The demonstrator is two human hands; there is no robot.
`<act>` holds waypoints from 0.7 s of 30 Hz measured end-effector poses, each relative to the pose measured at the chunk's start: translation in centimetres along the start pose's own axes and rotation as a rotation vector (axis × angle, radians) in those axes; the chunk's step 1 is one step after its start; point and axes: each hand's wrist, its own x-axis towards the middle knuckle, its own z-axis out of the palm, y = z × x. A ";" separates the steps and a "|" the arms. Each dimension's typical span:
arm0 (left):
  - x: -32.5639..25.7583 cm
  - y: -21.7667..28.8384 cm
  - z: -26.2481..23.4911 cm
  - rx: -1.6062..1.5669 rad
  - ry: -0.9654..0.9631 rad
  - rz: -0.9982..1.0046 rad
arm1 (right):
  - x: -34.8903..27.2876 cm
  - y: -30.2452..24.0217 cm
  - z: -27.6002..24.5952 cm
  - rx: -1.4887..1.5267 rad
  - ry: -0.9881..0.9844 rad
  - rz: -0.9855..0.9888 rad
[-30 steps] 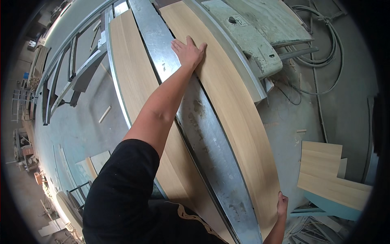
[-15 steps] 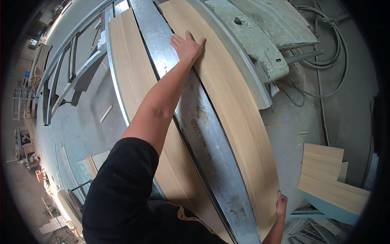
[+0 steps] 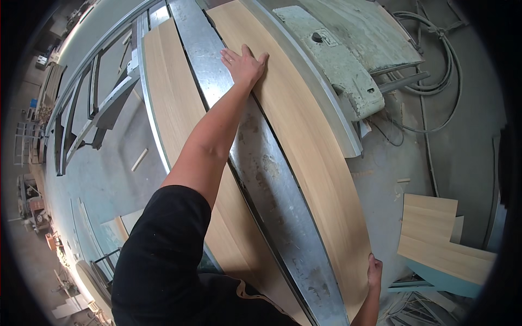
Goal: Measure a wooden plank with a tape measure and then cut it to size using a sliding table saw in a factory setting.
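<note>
There, a long pale wood-grain panel [image 3: 304, 141] lay flat on the metal machine surface [image 3: 266, 179], running from the far end toward the person and resting against a grey guide rail [image 3: 321, 92] on its right side. The left hand [image 3: 243, 64] lay spread on the panel's far part, palm down and fingers extended, pressing rather than clasping. The right hand [image 3: 374, 270] gripped the panel's near right corner, its fingers curled around the edge. A second pale panel [image 3: 174, 103] lay parallel on the left, separated from the first by a bare metal strip of the surface. Beyond the rail sat a worn pale-green machine housing [image 3: 331, 60], with dark cables [image 3: 435, 60] looped on the concrete floor [image 3: 402, 157] just behind it. Off-cut boards [image 3: 435, 233] of the same pale wood were stacked on the floor to the right, well apart from the panel
</note>
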 end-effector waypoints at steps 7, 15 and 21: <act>1.9 -0.7 0.2 0.082 0.042 0.045 | 0.8 -1.7 1.0 -0.023 0.034 0.015; 3.4 -0.9 0.2 0.139 0.030 0.012 | 1.6 -3.0 1.8 -0.001 0.039 0.014; 3.9 -1.1 0.1 0.197 0.025 0.010 | 2.0 -4.0 2.7 -0.012 0.029 0.113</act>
